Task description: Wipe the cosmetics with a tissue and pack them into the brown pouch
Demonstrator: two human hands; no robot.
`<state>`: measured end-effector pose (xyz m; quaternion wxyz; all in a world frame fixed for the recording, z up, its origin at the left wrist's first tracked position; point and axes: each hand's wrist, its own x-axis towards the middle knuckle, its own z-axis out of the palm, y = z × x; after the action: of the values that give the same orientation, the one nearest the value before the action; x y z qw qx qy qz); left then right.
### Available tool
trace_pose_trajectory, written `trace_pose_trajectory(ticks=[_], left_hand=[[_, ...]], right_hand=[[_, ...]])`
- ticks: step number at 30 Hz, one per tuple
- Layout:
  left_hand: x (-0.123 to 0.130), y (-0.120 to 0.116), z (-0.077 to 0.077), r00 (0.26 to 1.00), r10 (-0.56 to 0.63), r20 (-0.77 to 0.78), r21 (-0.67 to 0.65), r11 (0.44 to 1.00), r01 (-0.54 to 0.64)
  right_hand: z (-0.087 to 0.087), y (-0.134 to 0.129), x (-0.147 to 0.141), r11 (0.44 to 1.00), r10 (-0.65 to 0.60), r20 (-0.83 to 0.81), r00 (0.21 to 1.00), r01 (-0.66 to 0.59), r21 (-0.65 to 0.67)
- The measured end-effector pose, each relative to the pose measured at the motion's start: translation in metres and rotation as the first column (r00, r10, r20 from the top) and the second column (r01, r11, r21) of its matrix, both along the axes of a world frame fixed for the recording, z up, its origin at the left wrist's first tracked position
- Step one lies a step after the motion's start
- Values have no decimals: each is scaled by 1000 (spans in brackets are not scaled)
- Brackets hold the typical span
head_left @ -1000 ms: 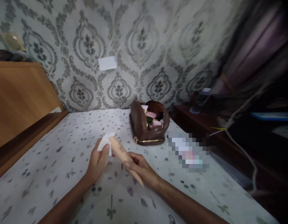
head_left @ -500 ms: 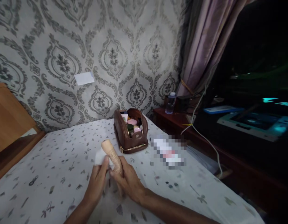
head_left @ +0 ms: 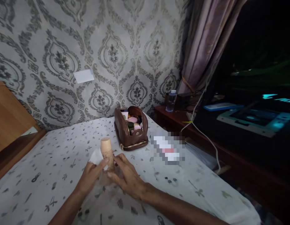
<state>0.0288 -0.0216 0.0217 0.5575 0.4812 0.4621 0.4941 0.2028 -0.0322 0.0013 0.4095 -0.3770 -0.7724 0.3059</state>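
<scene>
A beige-capped bottle [head_left: 106, 150] with a tan patterned body stands nearly upright between my hands, above the bedsheet. My left hand [head_left: 92, 175] is closed round its left side, thumb across the body. A crumpled white tissue [head_left: 96, 156] sits in that same hand, pressed against the bottle. My right hand [head_left: 127, 176] grips the lower right side of the bottle with thumb and fingertips. Just beyond is an open brown cosmetic bag [head_left: 132, 132]. Pink-lidded and dark green containers and a pale tube show inside it.
White patterned fabric [head_left: 65, 162] covers the bed. To the right of the bag lies a pixelated object [head_left: 167, 148]. A clear bottle [head_left: 171, 101] stands on a dark red ledge [head_left: 162, 113], with a pale cable [head_left: 207, 140] hanging beside it. A wooden headboard [head_left: 13, 118] is at left.
The bottle has turned from leaning left to nearly upright and shifted slightly left. My right hand's fingers have loosened from a wrap to a fingertip hold. The tissue stays in my left hand.
</scene>
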Motion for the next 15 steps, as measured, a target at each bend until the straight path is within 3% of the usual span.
trace_pose_trajectory(ticks=[4,8,11,13,15], left_hand=[[-2,-4,14,987,-75,-144,2,997,76],[7,-9,24,948,-149,-281,55,984,171],[8,-10,14,888,-208,-410,56,966,252],[4,-11,2,818,-257,-515,37,947,320],[-6,-13,-13,755,-223,-616,44,948,316]], right_hand=[[22,4,11,985,-153,-100,983,160,68],[48,3,31,981,-57,-105,993,75,180],[60,0,46,980,-26,-98,995,44,192],[66,-3,57,990,-43,-112,993,57,131],[70,-8,68,997,-44,-120,992,51,60]])
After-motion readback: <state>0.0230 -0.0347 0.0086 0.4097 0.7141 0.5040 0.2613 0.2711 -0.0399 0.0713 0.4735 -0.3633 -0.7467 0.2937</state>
